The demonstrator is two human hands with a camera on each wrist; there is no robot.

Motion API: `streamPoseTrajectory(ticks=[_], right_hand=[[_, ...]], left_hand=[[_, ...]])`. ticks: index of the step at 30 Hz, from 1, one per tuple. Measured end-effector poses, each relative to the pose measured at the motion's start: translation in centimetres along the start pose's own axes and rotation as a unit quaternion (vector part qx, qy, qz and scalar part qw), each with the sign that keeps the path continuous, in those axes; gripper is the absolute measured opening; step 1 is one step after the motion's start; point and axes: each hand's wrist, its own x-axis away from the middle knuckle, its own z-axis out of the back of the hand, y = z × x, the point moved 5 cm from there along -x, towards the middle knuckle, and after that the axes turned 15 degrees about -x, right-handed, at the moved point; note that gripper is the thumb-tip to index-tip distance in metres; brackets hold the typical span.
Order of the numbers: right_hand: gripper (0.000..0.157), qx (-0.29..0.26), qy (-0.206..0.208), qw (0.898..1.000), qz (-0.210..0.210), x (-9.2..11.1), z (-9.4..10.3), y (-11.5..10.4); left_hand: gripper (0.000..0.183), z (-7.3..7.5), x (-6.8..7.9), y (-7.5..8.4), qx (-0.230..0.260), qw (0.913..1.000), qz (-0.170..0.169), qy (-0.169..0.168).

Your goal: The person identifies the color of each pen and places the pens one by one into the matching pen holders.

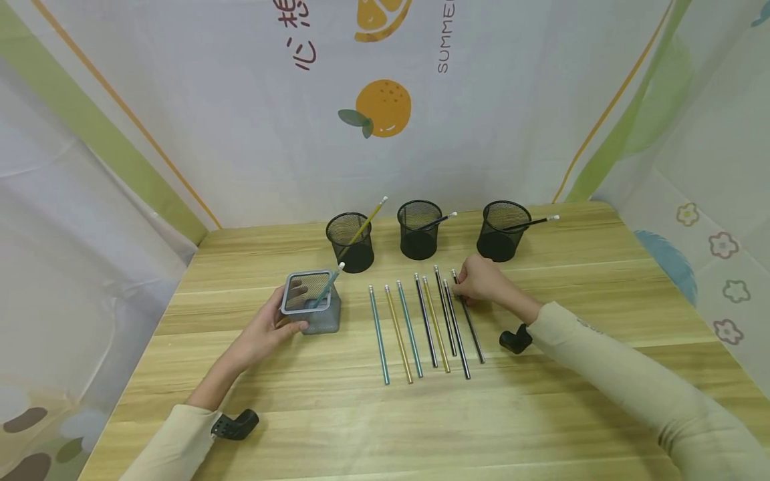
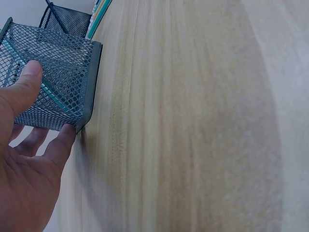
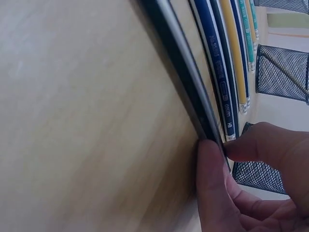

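Both of my hands were busy over the pale wooden counter (image 1: pixel 523 414). My left hand (image 1: pixel 265 332) gripped the grey mesh holder (image 1: pixel 325 321), a square one, from its left side, with the thumb against one wall. The holder stood left of the leftmost teal pencil (image 1: pixel 379 334) and apart from it. Inside the holder leaned an inner teal pencil (image 1: pixel 328 286), its white eraser poking past the right of the rim.

With my right hand (image 1: pixel 483 280) I pinched the rightmost black pencil (image 1: pixel 470 326) between thumb and fingertips, close to its eraser end; I couldn't tell whether that end was clear of the wood. Between those two outer pencils lay, roughly parallel and with erasers away from me, a bright yellow pencil (image 1: pixel 399 334), a second teal pencil (image 1: pixel 409 329), a navy pencil (image 1: pixel 425 321), a second yellow pencil (image 1: pixel 436 325), another black pencil (image 1: pixel 445 311) and a second navy pencil (image 1: pixel 456 329), the last with lettering along its barrel.

Farther back, the left cup (image 1: pixel 363 252) held a leaning yellow pencil (image 1: pixel 363 228), the middle cup (image 1: pixel 419 245) a leaning navy pencil (image 1: pixel 438 221) and the right cup (image 1: pixel 496 245) a leaning black pencil (image 1: pixel 532 223). All three cups were round, in black mesh. Behind the counter hung a white cloth (image 1: pixel 240 100) printed with oranges.
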Motion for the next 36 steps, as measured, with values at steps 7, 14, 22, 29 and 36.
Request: streamPoseTrajectory(ticks=[7, 14, 22, 29, 36], right_hand=[[0.018, -0.015, 0.001, 1.000, -0.005, 0.0, 0.2, 0.4], [0.010, -0.027, 0.004, 1.000, -0.001, 0.4, 0.5, 0.4], [0.011, -0.048, 0.005, 0.999, 0.021, 1.0, 1.2, 0.2], [0.007, -0.049, 0.010, 0.998, 0.044, 1.2, 2.1, -0.3], [0.008, -0.063, 0.020, 0.997, 0.044, 1.9, 3.2, -0.8]], left_hand=[[0.076, 0.0, -0.1, -0.1, 0.005, 1.0000, -0.002, 0.000], [0.077, 0.0, -0.1, -0.1, 0.004, 1.0000, 0.001, 0.000], [0.076, 0.0, -0.2, 0.0, 0.009, 1.0000, -0.005, 0.001], [0.076, 0.2, 0.0, 0.0, 0.011, 0.9999, 0.001, 0.001], [0.076, 0.1, 0.0, 0.0, 0.005, 1.0000, 0.002, -0.002]])
